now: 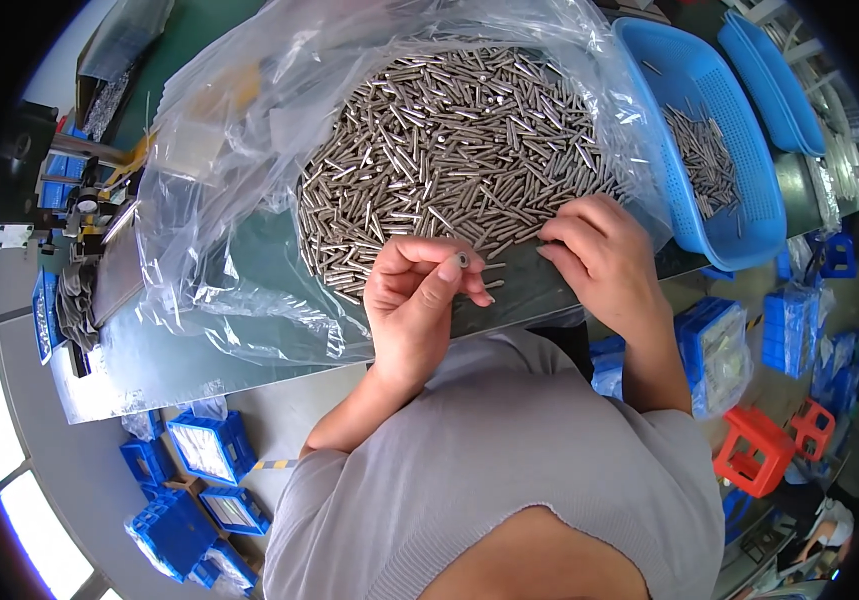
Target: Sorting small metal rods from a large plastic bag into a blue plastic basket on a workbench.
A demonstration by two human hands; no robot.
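Note:
A large heap of slim metal pins [459,150] lies on a clear plastic sheet or bag [214,215] on the green table. At the heap's near edge, my left hand [411,305] pinches a metal pin [462,259] between thumb and fingers, its round end facing up. A few loose pins lie beside those fingertips. To the right, my right hand [609,262] rests by the heap's near right edge. Its thumb and fingers are bent and slightly apart, with no pin visible between them.
A blue perforated basket [757,225] holding more pins stands right of the heap, and another blue basket [784,100] is behind it. Equipment [84,200] stands at the table's left end. Blue crates [211,445] and red stools [752,450] are on the floor.

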